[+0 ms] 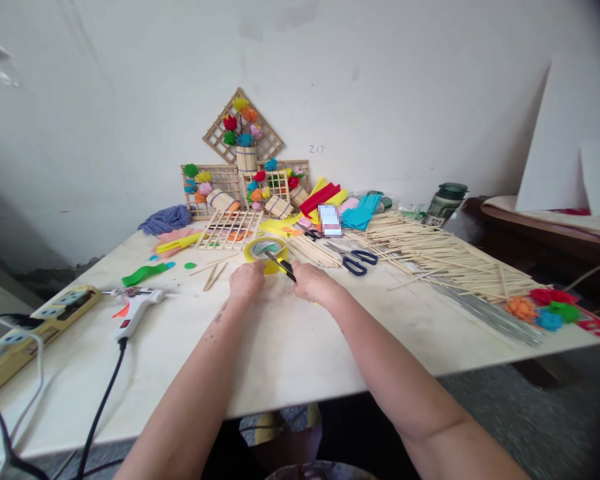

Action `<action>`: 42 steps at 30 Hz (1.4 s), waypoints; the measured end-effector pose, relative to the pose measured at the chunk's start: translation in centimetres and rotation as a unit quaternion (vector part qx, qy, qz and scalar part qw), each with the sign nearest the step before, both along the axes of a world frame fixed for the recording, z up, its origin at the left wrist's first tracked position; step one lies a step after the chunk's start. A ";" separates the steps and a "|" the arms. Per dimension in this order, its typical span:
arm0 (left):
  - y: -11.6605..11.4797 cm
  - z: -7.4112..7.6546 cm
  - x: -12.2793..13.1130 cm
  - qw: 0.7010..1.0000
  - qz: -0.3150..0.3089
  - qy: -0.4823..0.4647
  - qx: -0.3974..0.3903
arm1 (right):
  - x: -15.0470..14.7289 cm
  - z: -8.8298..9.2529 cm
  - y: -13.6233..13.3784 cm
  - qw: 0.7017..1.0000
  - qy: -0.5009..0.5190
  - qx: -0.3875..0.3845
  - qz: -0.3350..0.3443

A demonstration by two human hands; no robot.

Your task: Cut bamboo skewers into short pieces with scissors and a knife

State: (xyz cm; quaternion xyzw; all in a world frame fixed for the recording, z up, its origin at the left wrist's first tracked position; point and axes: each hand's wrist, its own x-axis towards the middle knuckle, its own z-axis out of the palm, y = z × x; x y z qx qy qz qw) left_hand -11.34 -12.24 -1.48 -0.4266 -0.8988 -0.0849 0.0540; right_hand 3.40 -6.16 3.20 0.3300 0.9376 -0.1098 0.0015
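Note:
In my right hand [313, 281] is a yellow and black utility knife [285, 268], its blade pointing up and left over the roll of clear yellowish tape [250, 251]. My left hand [247, 280] is closed just in front of the roll, and its fingertips are hidden from me. A small bit of yellow material [271, 269] shows between the left hand and the knife; whether the hand grips it I cannot tell. Blue-handled scissors [360, 260] lie to the right of my right hand. Loose thin sticks [215, 275] are left of my left hand.
A white glue gun [139, 312] and a power strip [55, 313] with cables occupy the left. Wooden lattices with paper flowers [243, 127] stand against the wall. Many sticks [445, 257], metal wires [490, 313], a phone [330, 221] and a bottle [445, 203] are farther right.

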 end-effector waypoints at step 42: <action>0.1 0.0 0.1 0.999 0.015 0.034 -0.005 | -0.8 -0.5 0.7 1.000 0.004 -0.013 -0.005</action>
